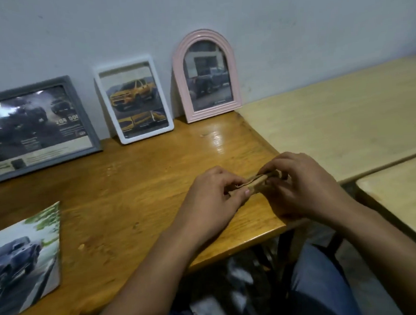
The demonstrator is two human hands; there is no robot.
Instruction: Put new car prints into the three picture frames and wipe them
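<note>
Three frames lean against the wall at the far edge of the brown surface (135, 187): a grey frame (33, 127) at ten o'clock, a white frame (134, 99) at eleven, and a pink frame (206, 75), arched, at twelve. Each already shows a car picture behind its pane. One loose print (22, 261) lies flat at eight o'clock, well apart from both hands.

Both hands meet at about two o'clock near the surface's right edge, over a small folded tan cloth (255, 182). The left hand (212, 201) pinches its near end with thumb and fingertips; the right hand (300, 185) curls its fingers round the far end.

My reading is that the cloth is being folded into a pad for wiping. To do this well, fold it to a flat, smooth face with no loose corner trailing, so it glides over the glass. Then steady each frame with one hand while wiping, since all three only lean and could slide or tip. Glare on the grey frame's pane would help show smears.
</note>
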